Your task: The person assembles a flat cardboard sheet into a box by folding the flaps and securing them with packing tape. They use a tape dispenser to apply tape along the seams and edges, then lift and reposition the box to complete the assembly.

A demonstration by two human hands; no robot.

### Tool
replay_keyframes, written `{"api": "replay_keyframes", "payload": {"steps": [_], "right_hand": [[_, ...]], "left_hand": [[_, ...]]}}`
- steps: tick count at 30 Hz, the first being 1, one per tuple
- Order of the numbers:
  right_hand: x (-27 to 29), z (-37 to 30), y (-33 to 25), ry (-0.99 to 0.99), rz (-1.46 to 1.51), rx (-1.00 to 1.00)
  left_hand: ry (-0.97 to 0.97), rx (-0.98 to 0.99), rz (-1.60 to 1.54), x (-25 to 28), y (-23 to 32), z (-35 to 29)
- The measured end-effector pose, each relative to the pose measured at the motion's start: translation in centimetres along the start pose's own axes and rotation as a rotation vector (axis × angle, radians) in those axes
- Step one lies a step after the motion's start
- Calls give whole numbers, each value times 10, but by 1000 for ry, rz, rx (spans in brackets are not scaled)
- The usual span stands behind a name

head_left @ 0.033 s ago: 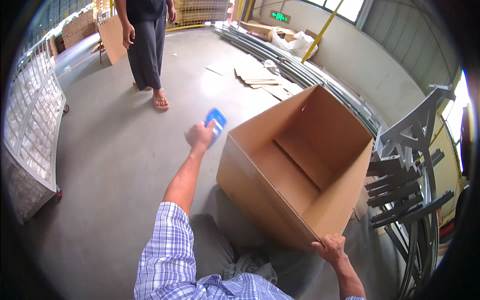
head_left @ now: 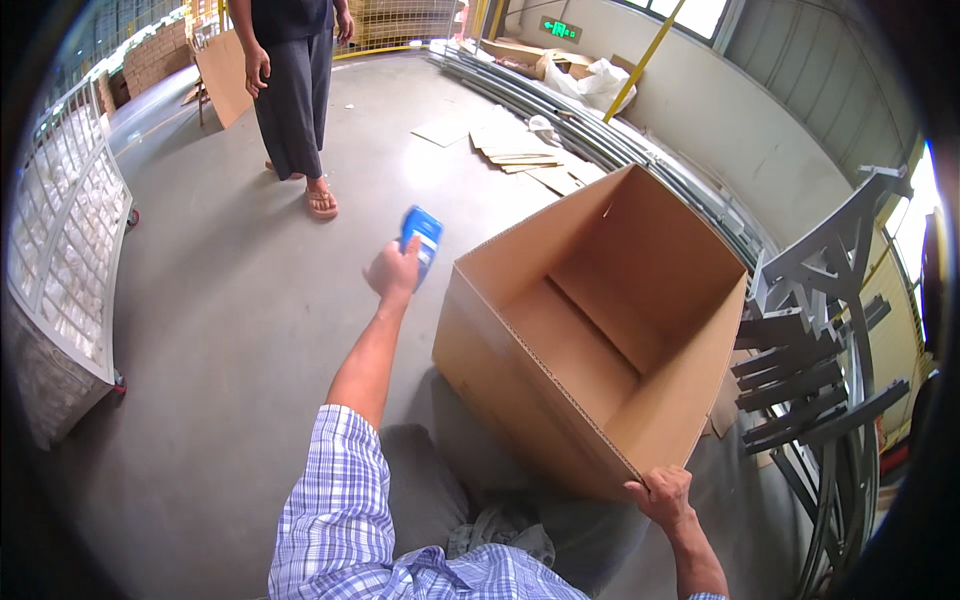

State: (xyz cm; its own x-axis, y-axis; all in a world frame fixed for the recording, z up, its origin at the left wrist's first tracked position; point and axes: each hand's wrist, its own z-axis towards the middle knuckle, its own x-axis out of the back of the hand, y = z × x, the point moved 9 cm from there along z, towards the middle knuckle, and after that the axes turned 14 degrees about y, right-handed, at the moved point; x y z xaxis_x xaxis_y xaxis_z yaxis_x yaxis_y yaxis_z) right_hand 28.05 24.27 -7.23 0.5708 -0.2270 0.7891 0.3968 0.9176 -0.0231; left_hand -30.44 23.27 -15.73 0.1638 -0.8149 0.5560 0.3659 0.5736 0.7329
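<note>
A large brown cardboard box (head_left: 520,400) stands in front of me with its top open, and its inside looks bare down to the seam in the bottom. My right hand (head_left: 662,494) is closed over the rim at the box's near right corner. Out to the left of the box, raised above the floor, my left hand (head_left: 392,270) grips a flat blue object with a white patch (head_left: 424,240). It is slightly blurred, so its exact kind cannot be made out. The left hand does not touch the box.
A person (head_left: 292,80) in dark clothes and sandals stands ahead on the left. At the left edge is a wheeled mesh cart (head_left: 75,240) with pale contents. Flat cardboard sheets (head_left: 515,150) and long metal pipes (head_left: 580,110) lie beyond the box; a grey metal rack (head_left: 800,380) stands right.
My left hand has shifted slightly to the left, carrying the blue object with it. My right hand stays on the box's rim.
</note>
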Motion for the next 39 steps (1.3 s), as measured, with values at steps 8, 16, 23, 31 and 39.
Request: {"api": "replay_keyframes", "payload": {"steps": [8,16,23,31,39], "right_hand": [[-20,21,-11,-201,-4,-92],[-47,50,-38,-259,78,50],[-133,128,-113,-143,245,11],[-206,305,-246,255,730,130],[-103,125,37,834,334,-353]], "left_hand": [[-85,51,-402,-33,-21,-3],[-6,-30,-219,-25,-71,-52],[399,237,-62,141,-217,-173],[432,116,182,253,-205,-241],[451,-96,374,286,-159,-257]]}}
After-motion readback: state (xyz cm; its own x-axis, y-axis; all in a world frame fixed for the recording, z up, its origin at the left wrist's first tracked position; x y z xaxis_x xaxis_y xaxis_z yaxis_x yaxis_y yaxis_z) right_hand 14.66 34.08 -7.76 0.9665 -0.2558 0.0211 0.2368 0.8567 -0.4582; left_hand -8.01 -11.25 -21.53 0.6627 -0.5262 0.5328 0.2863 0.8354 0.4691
